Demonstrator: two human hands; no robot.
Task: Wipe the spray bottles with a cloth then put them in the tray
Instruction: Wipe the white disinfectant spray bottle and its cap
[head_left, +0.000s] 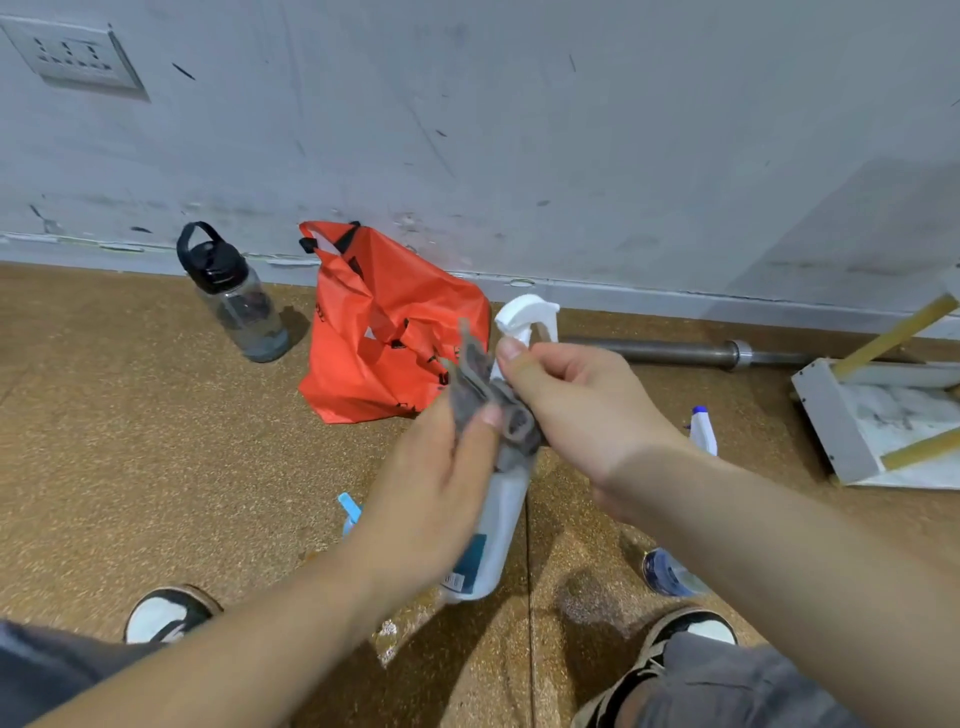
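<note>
A white spray bottle (498, 525) with a blue label and a white trigger head is held up in front of me over the floor. My right hand (576, 405) grips its neck just under the trigger head. My left hand (441, 483) holds a grey cloth (485, 395) bunched against the bottle's neck and shoulder. A second spray bottle (702, 430) with a blue tip stands on the floor to the right, partly hidden by my right arm. A blue trigger (349, 512) shows behind my left wrist. The white tray (878, 415) with gold handles lies at the far right.
An orange plastic bag (384, 332) lies by the wall, with a clear drinking bottle (236, 301) with a black lid to its left. A metal bar (685, 352) runs along the skirting. A blue round object (670, 574) sits near my right foot. The floor is brown speckled.
</note>
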